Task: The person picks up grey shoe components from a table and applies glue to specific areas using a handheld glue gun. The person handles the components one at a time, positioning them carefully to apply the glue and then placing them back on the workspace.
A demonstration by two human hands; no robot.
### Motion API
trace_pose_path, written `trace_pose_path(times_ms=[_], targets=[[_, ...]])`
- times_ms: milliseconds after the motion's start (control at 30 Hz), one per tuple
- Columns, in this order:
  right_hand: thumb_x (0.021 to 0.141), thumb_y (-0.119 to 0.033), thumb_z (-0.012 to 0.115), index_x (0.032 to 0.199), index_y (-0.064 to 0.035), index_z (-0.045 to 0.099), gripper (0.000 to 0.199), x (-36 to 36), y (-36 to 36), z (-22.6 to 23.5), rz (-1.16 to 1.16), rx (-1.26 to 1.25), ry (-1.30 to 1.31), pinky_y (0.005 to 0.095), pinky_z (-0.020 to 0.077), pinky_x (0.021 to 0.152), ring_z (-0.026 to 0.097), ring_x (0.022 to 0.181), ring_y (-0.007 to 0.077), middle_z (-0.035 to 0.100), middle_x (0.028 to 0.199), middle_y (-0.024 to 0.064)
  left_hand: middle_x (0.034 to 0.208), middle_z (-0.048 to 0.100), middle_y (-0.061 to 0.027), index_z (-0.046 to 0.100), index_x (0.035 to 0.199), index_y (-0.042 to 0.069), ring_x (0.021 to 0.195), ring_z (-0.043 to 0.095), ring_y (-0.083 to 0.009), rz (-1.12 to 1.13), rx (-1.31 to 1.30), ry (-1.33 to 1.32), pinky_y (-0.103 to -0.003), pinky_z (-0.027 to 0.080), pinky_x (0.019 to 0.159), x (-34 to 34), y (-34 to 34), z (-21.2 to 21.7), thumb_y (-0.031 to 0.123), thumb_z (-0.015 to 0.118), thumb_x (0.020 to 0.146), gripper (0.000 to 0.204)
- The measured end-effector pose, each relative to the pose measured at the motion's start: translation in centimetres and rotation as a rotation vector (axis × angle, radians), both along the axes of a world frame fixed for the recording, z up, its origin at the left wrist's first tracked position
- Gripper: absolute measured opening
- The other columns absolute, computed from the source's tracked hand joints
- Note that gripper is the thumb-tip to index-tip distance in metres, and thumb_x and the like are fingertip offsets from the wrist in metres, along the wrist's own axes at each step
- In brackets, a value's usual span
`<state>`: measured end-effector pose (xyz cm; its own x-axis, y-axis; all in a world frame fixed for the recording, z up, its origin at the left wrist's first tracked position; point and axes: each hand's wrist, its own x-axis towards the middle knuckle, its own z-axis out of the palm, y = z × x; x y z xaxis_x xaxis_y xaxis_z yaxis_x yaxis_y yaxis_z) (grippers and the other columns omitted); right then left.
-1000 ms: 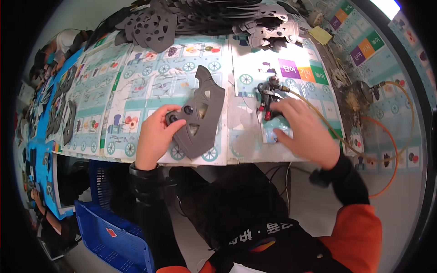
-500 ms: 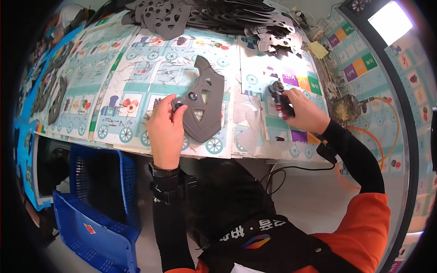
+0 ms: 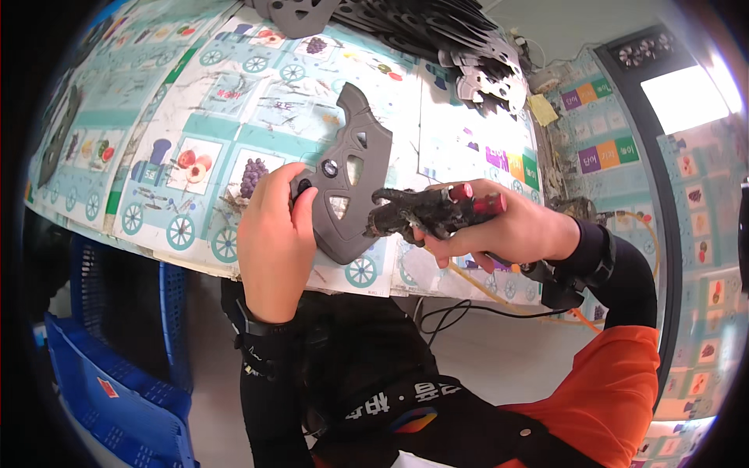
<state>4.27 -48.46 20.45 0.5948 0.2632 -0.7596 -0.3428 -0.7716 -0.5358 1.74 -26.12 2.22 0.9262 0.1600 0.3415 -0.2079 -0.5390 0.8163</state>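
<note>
A flat dark grey shaped panel (image 3: 357, 171) with cut-out holes lies on the table near its front edge. My left hand (image 3: 275, 234) presses on the panel's left side, fingertips by a small round black part (image 3: 303, 187). My right hand (image 3: 507, 230) grips a grimy black glue gun (image 3: 425, 210) with red parts at its back. The gun's nozzle points left and sits at the panel's right edge.
The table (image 3: 195, 125) is covered with picture mats showing trains and fruit. A heap of similar grey panels (image 3: 437, 31) lies at the far side. A blue plastic crate (image 3: 117, 390) stands on the floor at lower left. An orange cord (image 3: 484, 288) hangs off the front edge.
My right hand has lifted the glue gun off the mat and carried it left to the panel's right edge. The left hand stays on the panel. The view has moved closer.
</note>
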Motion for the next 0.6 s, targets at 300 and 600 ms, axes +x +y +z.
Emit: trace_pose_path(times_ms=[300,600], targets=[[0.096,-0.018,0.072,0.117,-0.0067,0.068,0.023,0.9,0.8,-1.2,0.052,0.025,-0.036,0.0245,0.0483,0.054,0.060,0.063,0.0053,0.072,0.089,-0.0015,0.112,0.073,-0.0179,0.067,0.121,0.002,0.100,0.070,-0.0401,-0.104,-0.106,0.036,-0.046,0.056,0.083,0.1,1.0,0.2,0.009,0.072,0.097,0.026],[0.091,-0.007,0.071,0.126,-0.0036,0.067,0.036,0.8,0.3,-1.8,0.050,0.003,0.037,0.0250,0.0473,0.061,0.058,0.068,0.0054,0.070,0.091,-0.0020,0.111,0.073,-0.0191,0.065,0.122,0.001,0.098,0.071,-0.0401,-0.094,-0.055,0.010,-0.046,0.057,0.082,0.0,1.0,0.2,0.008,0.073,0.095,0.028]])
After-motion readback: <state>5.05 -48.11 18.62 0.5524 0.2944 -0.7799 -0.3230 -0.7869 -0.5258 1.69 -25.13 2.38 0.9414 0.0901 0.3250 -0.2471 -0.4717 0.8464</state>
